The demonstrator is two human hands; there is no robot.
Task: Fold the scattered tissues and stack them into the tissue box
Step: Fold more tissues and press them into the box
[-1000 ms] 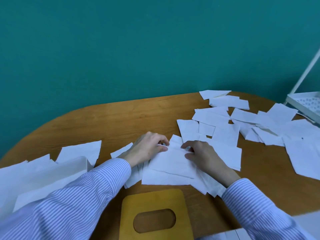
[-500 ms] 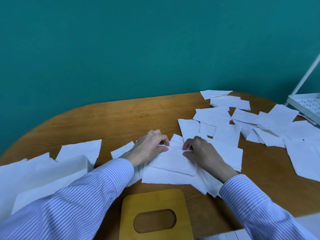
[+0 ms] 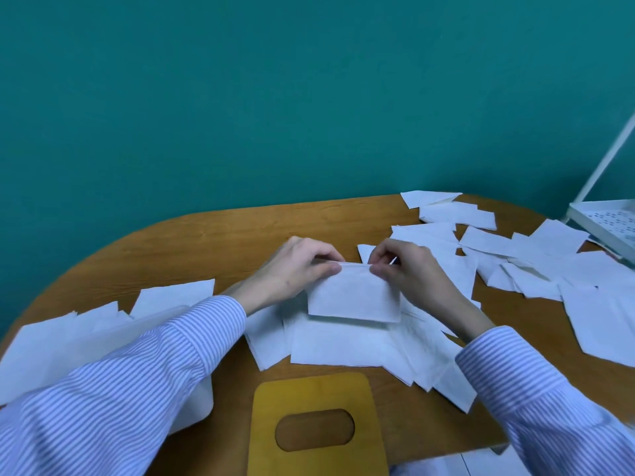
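Head view
Landmark: yellow tissue box lid (image 3: pixel 318 426), with an oval slot, at the near edge of the table (image 3: pixel 223 242).
Folded tissue (image 3: pixel 354 298): a white rectangle held up beyond the lid, its top edge raised, its lower edge hanging just over the loose sheets.
Left hand (image 3: pixel 295 269): beyond the lid and slightly to its left; thumb and curled fingers pinch the top left corner of the folded tissue.
Right hand (image 3: pixel 409 271): beyond the lid and to its right; curled fingers and thumb pinch the top right corner of the same tissue.
Sleeves: both forearms wear a blue-and-white striped shirt (image 3: pixel 113 400) and pass either side of the lid.
Loose sheets under the hands (image 3: pixel 343 345): an overlapping heap flat on the table directly beyond the lid, spreading toward its right.
Scattered tissues, right (image 3: pixel 536 266): many flat white sheets far right of the lid, reaching the far table edge.
Tissues, left (image 3: pixel 165 297): several sheets left of the lid, partly hidden by the left sleeve.
White rack (image 3: pixel 608 221): perforated shelf with a slanted post, far right of the lid, at the table's edge.
Backdrop: teal wall (image 3: pixel 275 97) beyond the table.
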